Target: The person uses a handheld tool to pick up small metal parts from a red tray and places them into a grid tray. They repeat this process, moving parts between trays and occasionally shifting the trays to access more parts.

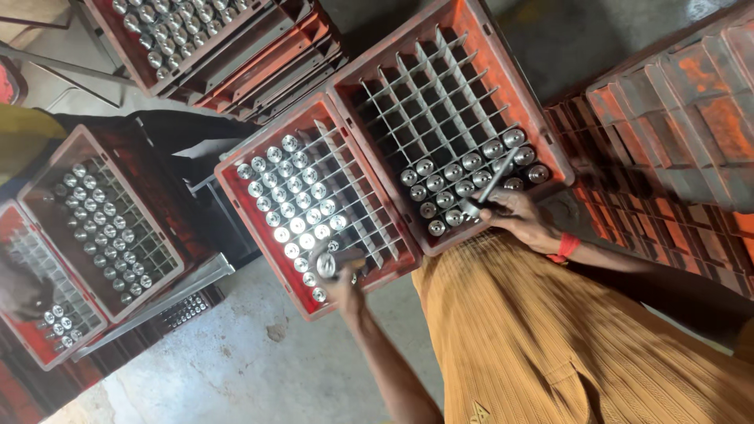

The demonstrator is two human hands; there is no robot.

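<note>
Fingers of the left hand (339,276) pinch a shiny metal cylinder (327,265) over the red crate (236,196), right hand (518,216) gripping a metal rod (496,180).

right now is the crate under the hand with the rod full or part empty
Part empty: the crate has metal cylinders only in the rows near the hand; the other cells are bare.

Red plastic crates crowd a bare concrete floor (259,361), stained and gritty. Two gridded crates sit side by side at the centre: the left crate (236,206), roughly half filled with shiny metal cylinders (294,208), and the right crate (542,133), with cylinders only in its nearer rows. Further filled crates (169,235) stand on a metal frame (196,279) to the left. Upturned crates (683,102) are stacked to the right, and another filled crate (141,74) sits at the far edge.
</note>
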